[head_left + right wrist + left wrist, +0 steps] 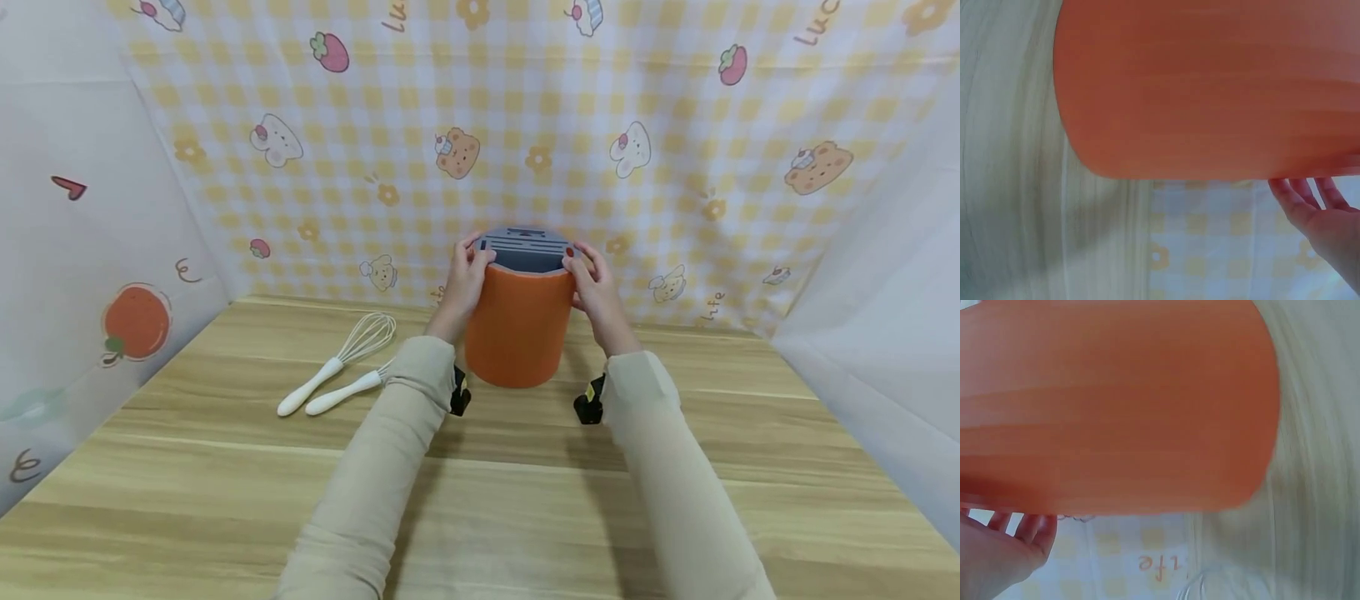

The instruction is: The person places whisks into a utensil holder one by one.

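An orange, round-sided holder point(517, 329) with a grey slotted top point(522, 239) stands upright between my two hands, near the back of the table. My left hand point(467, 279) grips its upper left side, with the thumb at the rim and fingers around the outside. On the opposite side my right hand point(597, 287) holds it the same way, its thumb close to a red mark on the top. Both wrist views are largely filled by the orange wall point(1116, 412), with the right fingers point(1288, 195) reaching behind it.
Two white-handled whisks lie to the left: one whisk point(309, 387) in full view, the other whisk point(345, 393) partly behind my left sleeve point(382, 467). A checked cloth point(540, 108) hangs behind the wooden table point(517, 517). White sheets point(892, 275) flank both sides.
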`<action>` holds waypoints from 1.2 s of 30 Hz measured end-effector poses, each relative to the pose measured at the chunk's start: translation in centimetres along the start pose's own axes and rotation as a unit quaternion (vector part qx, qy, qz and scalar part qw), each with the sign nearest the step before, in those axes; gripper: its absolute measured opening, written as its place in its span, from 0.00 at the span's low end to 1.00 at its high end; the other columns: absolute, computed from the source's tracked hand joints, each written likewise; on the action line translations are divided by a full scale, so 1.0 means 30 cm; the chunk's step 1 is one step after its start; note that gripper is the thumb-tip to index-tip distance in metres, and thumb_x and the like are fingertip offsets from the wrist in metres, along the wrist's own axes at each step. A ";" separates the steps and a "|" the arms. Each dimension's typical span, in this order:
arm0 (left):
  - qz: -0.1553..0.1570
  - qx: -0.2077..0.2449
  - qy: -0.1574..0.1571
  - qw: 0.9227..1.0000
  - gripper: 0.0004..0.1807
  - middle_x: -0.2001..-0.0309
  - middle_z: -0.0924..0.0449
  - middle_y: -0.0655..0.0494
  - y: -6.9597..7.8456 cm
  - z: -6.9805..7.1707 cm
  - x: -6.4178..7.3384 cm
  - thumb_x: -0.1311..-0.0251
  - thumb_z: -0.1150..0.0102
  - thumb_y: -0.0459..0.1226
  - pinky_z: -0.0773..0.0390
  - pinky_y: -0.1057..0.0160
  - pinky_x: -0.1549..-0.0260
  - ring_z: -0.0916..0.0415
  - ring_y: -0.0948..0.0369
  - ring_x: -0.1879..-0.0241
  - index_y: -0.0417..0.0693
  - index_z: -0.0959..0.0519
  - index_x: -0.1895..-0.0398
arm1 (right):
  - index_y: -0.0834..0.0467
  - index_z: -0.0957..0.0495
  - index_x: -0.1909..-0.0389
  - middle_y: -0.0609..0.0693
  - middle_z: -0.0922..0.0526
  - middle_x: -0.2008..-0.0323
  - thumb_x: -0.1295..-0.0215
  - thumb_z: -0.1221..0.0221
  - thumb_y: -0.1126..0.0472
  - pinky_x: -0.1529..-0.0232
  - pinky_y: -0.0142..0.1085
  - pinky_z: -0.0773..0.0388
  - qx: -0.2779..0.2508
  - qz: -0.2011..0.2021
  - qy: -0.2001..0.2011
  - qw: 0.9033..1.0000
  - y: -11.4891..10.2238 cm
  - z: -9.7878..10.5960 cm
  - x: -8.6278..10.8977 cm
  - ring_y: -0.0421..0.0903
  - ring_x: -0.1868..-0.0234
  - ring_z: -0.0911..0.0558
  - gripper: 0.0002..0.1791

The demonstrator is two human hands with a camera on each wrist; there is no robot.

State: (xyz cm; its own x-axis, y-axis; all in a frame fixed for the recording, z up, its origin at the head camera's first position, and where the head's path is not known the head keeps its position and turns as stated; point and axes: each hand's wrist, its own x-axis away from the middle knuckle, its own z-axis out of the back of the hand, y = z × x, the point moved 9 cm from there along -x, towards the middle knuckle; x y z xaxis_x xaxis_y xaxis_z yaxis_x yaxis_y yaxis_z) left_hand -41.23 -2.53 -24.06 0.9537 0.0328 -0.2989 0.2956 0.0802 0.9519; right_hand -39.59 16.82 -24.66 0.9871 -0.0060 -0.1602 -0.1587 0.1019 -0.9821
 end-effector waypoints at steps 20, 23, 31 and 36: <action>-0.026 -0.022 0.015 0.999 0.29 0.37 0.39 0.44 0.021 -0.010 0.100 0.37 0.56 0.43 0.46 0.48 0.36 0.42 0.53 0.37 0.47 0.41 0.33 | 0.45 0.42 0.32 0.46 0.31 0.47 0.33 0.53 0.48 0.48 0.41 0.29 -0.009 0.016 0.067 0.998 0.010 0.036 0.107 0.39 0.52 0.29 0.28; -0.031 -0.032 0.008 0.999 0.29 0.36 0.40 0.44 0.025 -0.014 0.110 0.37 0.56 0.44 0.47 0.47 0.36 0.43 0.53 0.37 0.46 0.42 0.33 | 0.47 0.42 0.32 0.42 0.31 0.54 0.33 0.53 0.49 0.53 0.37 0.28 -0.011 0.022 0.070 0.997 0.007 0.041 0.122 0.38 0.56 0.29 0.28; -0.033 -0.037 -0.015 0.999 0.28 0.35 0.42 0.46 0.040 -0.023 0.145 0.36 0.57 0.44 0.44 0.48 0.36 0.44 0.53 0.37 0.49 0.43 0.33 | 0.47 0.40 0.34 0.42 0.31 0.55 0.33 0.53 0.50 0.56 0.33 0.27 -0.011 0.031 0.072 0.997 0.002 0.055 0.151 0.38 0.55 0.28 0.27; -0.032 -0.038 -0.018 0.999 0.28 0.34 0.45 0.49 0.041 -0.025 0.164 0.36 0.56 0.45 0.42 0.48 0.37 0.44 0.54 0.38 0.50 0.43 0.33 | 0.46 0.40 0.34 0.43 0.32 0.56 0.33 0.54 0.50 0.54 0.34 0.29 -0.005 0.034 0.070 0.997 -0.001 0.057 0.173 0.39 0.55 0.29 0.26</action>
State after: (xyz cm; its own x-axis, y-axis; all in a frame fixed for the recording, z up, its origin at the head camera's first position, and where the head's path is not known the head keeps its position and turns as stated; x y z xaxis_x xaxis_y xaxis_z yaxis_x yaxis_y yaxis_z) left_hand -36.22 -1.52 -24.41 0.9348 -0.0095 -0.3550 0.3520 0.1556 0.9230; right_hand -34.42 18.49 -25.30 0.9616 -0.1377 -0.2376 -0.2257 0.0966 -0.9694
